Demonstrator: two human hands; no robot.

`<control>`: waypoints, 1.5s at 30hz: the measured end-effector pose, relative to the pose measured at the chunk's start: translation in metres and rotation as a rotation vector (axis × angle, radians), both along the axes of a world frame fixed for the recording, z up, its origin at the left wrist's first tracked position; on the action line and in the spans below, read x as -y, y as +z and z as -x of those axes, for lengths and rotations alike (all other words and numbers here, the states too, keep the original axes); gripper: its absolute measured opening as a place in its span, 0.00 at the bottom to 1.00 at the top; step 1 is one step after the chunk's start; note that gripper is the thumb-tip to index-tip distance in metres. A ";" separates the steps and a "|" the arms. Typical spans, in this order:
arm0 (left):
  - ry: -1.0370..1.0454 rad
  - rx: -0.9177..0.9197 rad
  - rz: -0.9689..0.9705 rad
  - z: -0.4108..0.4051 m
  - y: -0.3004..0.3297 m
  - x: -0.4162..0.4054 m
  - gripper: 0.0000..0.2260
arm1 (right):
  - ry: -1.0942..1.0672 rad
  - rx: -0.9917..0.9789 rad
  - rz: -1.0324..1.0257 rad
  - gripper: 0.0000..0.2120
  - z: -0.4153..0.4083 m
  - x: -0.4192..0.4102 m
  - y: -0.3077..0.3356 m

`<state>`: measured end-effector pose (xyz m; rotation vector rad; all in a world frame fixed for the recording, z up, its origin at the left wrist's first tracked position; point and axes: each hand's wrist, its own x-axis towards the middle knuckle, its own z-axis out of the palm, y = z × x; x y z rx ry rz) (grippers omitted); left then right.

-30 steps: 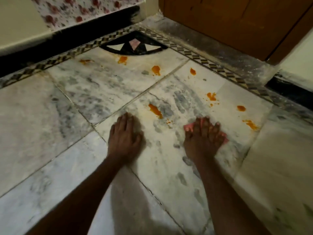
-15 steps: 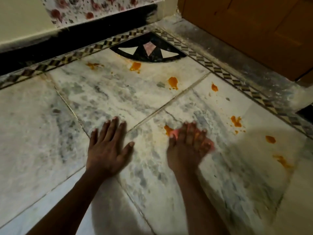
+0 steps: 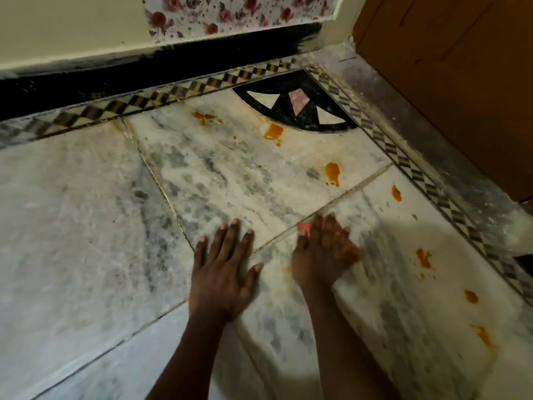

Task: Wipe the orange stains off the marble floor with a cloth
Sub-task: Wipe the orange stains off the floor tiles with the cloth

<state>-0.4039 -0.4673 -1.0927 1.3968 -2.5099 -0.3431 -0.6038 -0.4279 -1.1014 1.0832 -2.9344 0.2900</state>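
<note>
Grey-veined white marble floor [image 3: 225,174] carries several orange stains: one [image 3: 332,171] ahead of my right hand, one [image 3: 272,131] by the black corner inlay, one [image 3: 205,118] near the border, others [image 3: 424,257] to the right. My right hand [image 3: 323,255] presses a pink cloth [image 3: 304,227] flat on the floor; only a small corner of the cloth shows at the fingertips. The hand is blurred. My left hand [image 3: 223,268] lies flat on the marble beside it, fingers spread, holding nothing.
A black skirting and cream wall with floral paper [image 3: 230,13] run along the back. A checkered inlay border [image 3: 150,101] edges the floor. A brown wooden door [image 3: 450,76] stands at the right behind a dusty grey threshold [image 3: 409,111].
My right hand has slid the cloth forward and left over the stain that lay ahead of it; that stain no longer shows. My left hand shifted forward, and the view moved left.
</note>
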 end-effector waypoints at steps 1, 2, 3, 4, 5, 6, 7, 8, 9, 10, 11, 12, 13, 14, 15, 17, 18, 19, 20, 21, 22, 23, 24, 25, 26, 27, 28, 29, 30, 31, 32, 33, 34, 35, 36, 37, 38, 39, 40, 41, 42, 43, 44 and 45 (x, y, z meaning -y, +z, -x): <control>-0.001 0.003 -0.007 0.000 0.002 0.000 0.31 | 0.130 -0.028 -0.037 0.32 -0.012 -0.004 0.002; -0.013 0.012 -0.017 0.000 0.004 0.001 0.31 | 0.266 -0.054 -0.055 0.30 -0.024 -0.020 0.004; -0.018 0.025 -0.031 -0.001 0.007 0.001 0.30 | 0.387 -0.067 -0.073 0.30 -0.034 -0.045 0.008; -0.022 0.028 -0.039 -0.002 0.008 0.001 0.30 | 0.470 -0.067 -0.076 0.29 -0.042 -0.072 0.011; -0.022 0.030 -0.041 -0.002 0.009 0.002 0.30 | 0.495 -0.054 -0.074 0.29 -0.043 -0.097 0.014; -0.018 0.024 -0.044 -0.002 0.009 0.003 0.30 | 0.475 -0.045 -0.064 0.28 -0.035 -0.114 0.014; -0.017 0.018 -0.041 -0.001 0.009 0.003 0.30 | 0.412 -0.041 -0.048 0.28 -0.022 -0.121 0.013; -0.020 0.015 -0.032 -0.001 0.009 0.003 0.30 | 0.299 -0.043 -0.042 0.29 -0.011 -0.117 0.010; -0.019 0.009 -0.027 -0.001 0.008 0.002 0.30 | 0.160 -0.040 -0.034 0.30 -0.001 -0.102 0.005; -0.015 0.005 -0.021 0.000 0.009 0.003 0.30 | 0.012 -0.038 -0.003 0.31 0.007 -0.079 0.003; -0.013 0.013 -0.023 0.000 0.008 0.002 0.30 | -0.119 -0.010 0.038 0.31 0.012 -0.053 -0.001; -0.013 0.019 -0.025 0.000 0.009 0.002 0.30 | -0.180 0.025 0.047 0.32 0.011 -0.027 0.000; -0.012 0.021 -0.025 0.001 0.010 0.001 0.30 | -0.179 0.040 0.035 0.32 0.006 -0.011 0.001; -0.010 0.021 -0.028 0.001 0.011 0.001 0.30 | -0.110 0.029 0.026 0.32 -0.006 -0.002 0.003; -0.009 0.015 -0.030 0.001 0.011 0.002 0.30 | 0.004 -0.003 0.034 0.31 -0.021 -0.005 0.005; -0.014 0.007 -0.033 0.000 0.014 0.003 0.29 | 0.256 -0.056 0.039 0.29 -0.054 -0.045 0.014; -0.012 0.003 -0.027 -0.001 0.014 0.002 0.29 | 0.329 -0.076 0.072 0.29 -0.067 -0.078 0.017; -0.007 -0.004 -0.024 0.000 0.012 0.002 0.29 | 0.361 -0.083 0.116 0.29 -0.071 -0.106 0.019; -0.003 -0.011 -0.022 0.001 0.012 0.003 0.28 | 0.344 -0.092 0.136 0.30 -0.065 -0.128 0.017; -0.002 -0.019 -0.016 0.001 0.010 0.003 0.28 | 0.259 -0.087 0.123 0.29 -0.054 -0.138 0.013; 0.005 -0.029 -0.007 0.000 0.009 0.002 0.28 | 0.112 -0.058 0.078 0.29 -0.041 -0.133 0.010; 0.007 -0.037 0.007 0.000 0.007 0.000 0.28 | -0.054 -0.012 0.051 0.29 -0.028 -0.116 0.007; 0.008 -0.039 0.012 0.000 0.007 -0.001 0.28 | -0.193 0.014 0.072 0.29 -0.013 -0.089 0.004; 0.008 -0.042 0.015 0.000 0.008 0.000 0.28 | -0.268 0.052 0.107 0.29 -0.001 -0.060 0.003; 0.005 -0.045 0.020 -0.001 0.005 -0.002 0.28 | -0.257 0.089 0.114 0.30 0.004 -0.035 0.001; 0.000 -0.045 0.024 0.000 0.003 -0.002 0.28 | -0.207 0.122 0.090 0.30 0.006 -0.016 0.000; -0.005 -0.039 0.026 -0.001 0.001 -0.004 0.28 | -0.124 0.116 0.086 0.31 -0.002 -0.008 -0.003; -0.009 -0.032 0.026 -0.001 0.001 -0.005 0.28 | -0.007 0.088 0.087 0.31 -0.014 -0.007 -0.002; -0.011 -0.033 0.016 -0.001 0.002 -0.005 0.27 | 0.133 0.037 0.092 0.30 -0.027 -0.017 0.000; -0.012 -0.035 0.006 -0.001 0.004 -0.006 0.27 | 0.304 -0.025 0.086 0.29 -0.037 -0.039 0.002; -0.015 -0.037 -0.009 -0.001 0.005 -0.007 0.28 | 0.457 -0.055 0.078 0.27 -0.042 -0.066 0.004; -0.023 -0.032 -0.020 -0.001 0.008 -0.008 0.28 | 0.560 -0.060 0.076 0.27 -0.041 -0.096 0.006; -0.026 -0.033 -0.035 -0.002 0.010 -0.008 0.28 | 0.603 -0.053 0.064 0.27 -0.032 -0.120 0.008; -0.025 -0.041 -0.056 -0.003 0.012 -0.008 0.29 | 0.568 -0.039 0.047 0.27 -0.021 -0.135 0.009; -0.036 -0.044 -0.076 -0.003 0.015 -0.007 0.30 | 0.464 -0.014 0.037 0.27 -0.009 -0.139 0.012; -0.046 -0.046 -0.105 -0.003 0.017 -0.006 0.32 | 0.324 -0.005 0.024 0.28 0.001 -0.131 0.014; -0.056 -0.044 -0.130 -0.003 0.018 -0.004 0.33 | 0.187 0.013 0.014 0.29 0.006 -0.110 0.017; -0.057 -0.044 -0.146 -0.003 0.019 -0.003 0.33 | 0.077 0.089 -0.013 0.30 0.008 -0.081 0.021; -0.058 -0.051 -0.137 -0.003 0.019 -0.002 0.33 | 0.006 0.193 -0.034 0.31 0.006 -0.050 0.027; -0.066 -0.056 -0.109 -0.003 0.021 0.002 0.32 | -0.028 0.297 -0.061 0.31 0.002 -0.021 0.031; -0.065 -0.069 -0.075 -0.004 0.019 0.003 0.30 | -0.005 0.341 -0.067 0.32 -0.002 -0.002 0.030; -0.067 -0.084 -0.048 -0.007 0.020 0.012 0.28 | 0.097 0.309 -0.045 0.32 -0.008 0.012 0.025; -0.077 -0.101 -0.042 -0.008 0.019 0.018 0.26 | 0.229 0.196 -0.007 0.31 -0.016 0.011 0.017; -0.088 -0.115 -0.040 -0.011 0.018 0.027 0.25 | 0.376 0.090 0.032 0.30 -0.026 0.000 0.011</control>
